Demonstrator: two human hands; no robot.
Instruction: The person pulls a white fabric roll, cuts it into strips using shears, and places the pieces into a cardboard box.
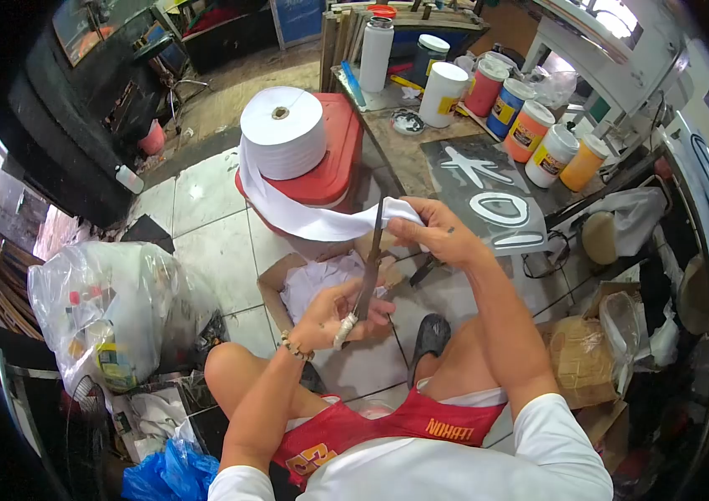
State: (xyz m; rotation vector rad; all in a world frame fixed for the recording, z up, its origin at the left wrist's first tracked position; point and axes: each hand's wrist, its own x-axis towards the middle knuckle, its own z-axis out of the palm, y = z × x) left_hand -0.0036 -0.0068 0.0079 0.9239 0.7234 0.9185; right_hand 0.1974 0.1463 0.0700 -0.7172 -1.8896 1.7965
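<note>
My left hand [339, 316] holds a pair of long, dark scissors [368, 280] with a white-wrapped handle. Their blades point up and cross the white fabric strip [317, 224] close to its end. Just right of the blades, my right hand [438, 235] pinches that strip end between thumb and fingers. The strip runs back in a slack curve to a big white roll [283, 138], which rests on a red cooler [339, 142]. Beneath my hands, an open cardboard box [271, 288] contains white fabric pieces [317, 284]. Whether the blades are closed cannot be made out.
Several paint jars [509, 107] and a white bottle [377, 54] stand on the worktable [400, 150] at right. A dark lettered sheet [488, 196] lies across its near end. Clear plastic bags [112, 309] fill the left floor; a worn carton [580, 359] sits right of my knee.
</note>
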